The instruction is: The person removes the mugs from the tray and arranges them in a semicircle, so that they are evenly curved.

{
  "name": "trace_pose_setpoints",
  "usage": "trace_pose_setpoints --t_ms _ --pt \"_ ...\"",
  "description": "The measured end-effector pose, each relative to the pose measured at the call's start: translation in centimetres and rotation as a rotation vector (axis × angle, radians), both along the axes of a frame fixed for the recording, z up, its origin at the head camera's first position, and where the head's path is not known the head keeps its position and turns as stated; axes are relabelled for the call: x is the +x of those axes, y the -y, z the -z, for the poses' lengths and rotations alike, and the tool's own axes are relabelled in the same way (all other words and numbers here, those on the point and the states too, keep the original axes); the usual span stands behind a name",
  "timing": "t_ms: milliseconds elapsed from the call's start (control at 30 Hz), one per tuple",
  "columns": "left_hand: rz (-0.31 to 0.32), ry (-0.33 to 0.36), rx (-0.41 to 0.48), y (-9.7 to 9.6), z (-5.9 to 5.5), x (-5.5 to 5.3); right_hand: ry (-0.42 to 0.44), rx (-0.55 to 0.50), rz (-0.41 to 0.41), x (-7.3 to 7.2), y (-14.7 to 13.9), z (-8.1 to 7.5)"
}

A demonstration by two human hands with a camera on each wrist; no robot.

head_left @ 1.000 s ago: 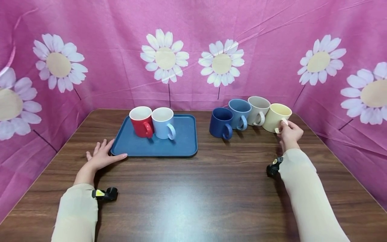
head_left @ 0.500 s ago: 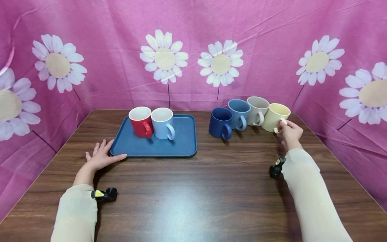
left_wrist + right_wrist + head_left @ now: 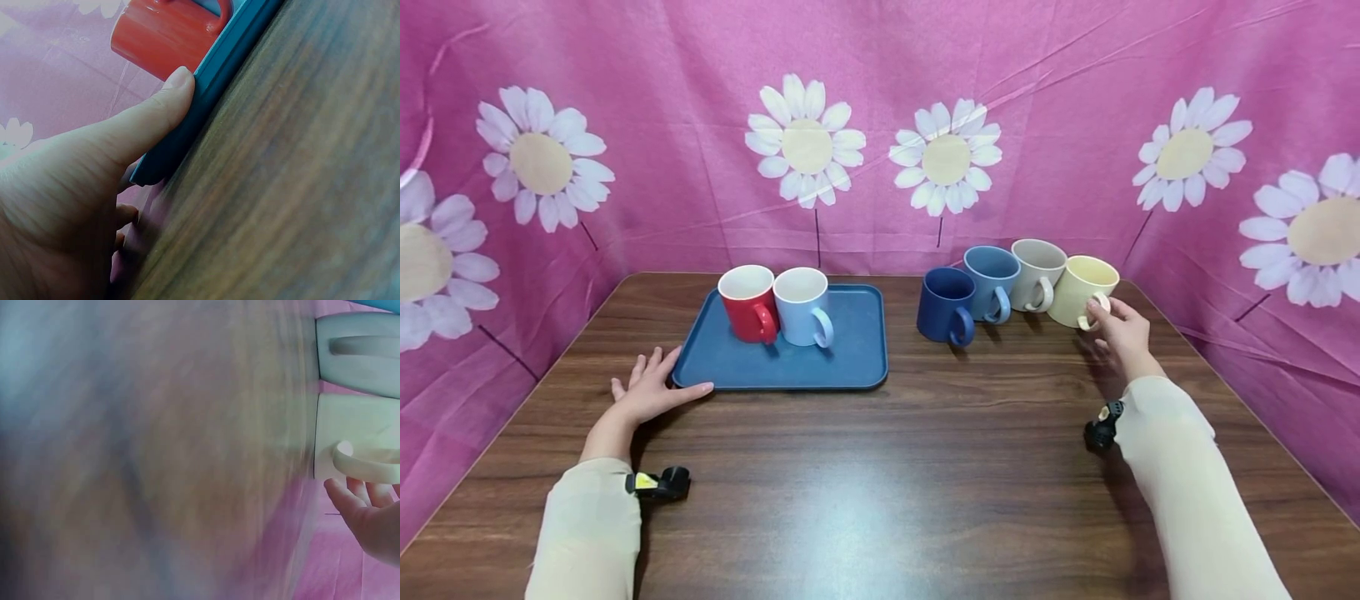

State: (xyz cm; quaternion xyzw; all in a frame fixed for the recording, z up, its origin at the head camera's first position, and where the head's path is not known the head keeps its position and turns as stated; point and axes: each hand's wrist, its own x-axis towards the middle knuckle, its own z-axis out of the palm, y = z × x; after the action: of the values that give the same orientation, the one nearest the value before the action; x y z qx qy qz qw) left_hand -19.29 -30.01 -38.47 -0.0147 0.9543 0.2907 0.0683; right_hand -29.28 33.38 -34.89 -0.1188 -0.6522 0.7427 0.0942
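Observation:
In the head view my left hand (image 3: 646, 393) rests at the near-left corner of the blue tray (image 3: 790, 377), thumb along its front rim and fingers spread at its left side. In the left wrist view the thumb (image 3: 164, 112) touches the tray's rim. My right hand (image 3: 1124, 335) is beside the handle of the pale yellow mug (image 3: 1073, 293), which stands upright at the right end of a row. The right wrist view shows loosely bent fingers (image 3: 351, 503) next to the handle, not wrapped around it. A red mug (image 3: 748, 307) and a light blue mug (image 3: 802, 310) stand on the tray.
Left of the yellow mug stand a grey mug (image 3: 1034, 275), a mid-blue mug (image 3: 989, 283) and a navy mug (image 3: 944, 305), close together. All sit on a brown wooden table (image 3: 880, 475). A pink flowered cloth (image 3: 880, 50) hangs behind and at both sides.
My right hand has loosened from the yellow mug's handle, and its forearm has shifted right and slightly back. My left hand stays at the tray. The mugs keep their places.

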Motion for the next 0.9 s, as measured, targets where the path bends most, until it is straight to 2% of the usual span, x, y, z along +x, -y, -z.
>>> trace_pose_setpoints --t_ms 133,233,400,600,667,900 --pt "-0.004 0.005 0.000 0.1 0.1 0.1 0.057 0.228 -0.054 0.7 -0.6 0.0" --pt "-0.008 0.015 -0.004 0.1 0.1 0.2 0.090 0.262 -0.084 1.3 -1.1 -0.1" --pt "-0.008 0.010 0.004 0.1 0.0 0.4 0.074 0.202 -0.131 2.3 -2.1 -0.4" --pt "-0.011 0.011 -0.001 0.2 -0.2 0.5 0.017 0.357 -0.173 3.0 -2.9 -0.4" --pt "-0.011 0.013 -0.003 0.2 -0.2 0.6 0.009 0.365 -0.155 3.0 -3.0 -0.1" --pt "-0.010 0.018 0.000 0.3 -0.3 0.6 -0.045 0.607 -0.192 4.7 -1.9 -0.7"
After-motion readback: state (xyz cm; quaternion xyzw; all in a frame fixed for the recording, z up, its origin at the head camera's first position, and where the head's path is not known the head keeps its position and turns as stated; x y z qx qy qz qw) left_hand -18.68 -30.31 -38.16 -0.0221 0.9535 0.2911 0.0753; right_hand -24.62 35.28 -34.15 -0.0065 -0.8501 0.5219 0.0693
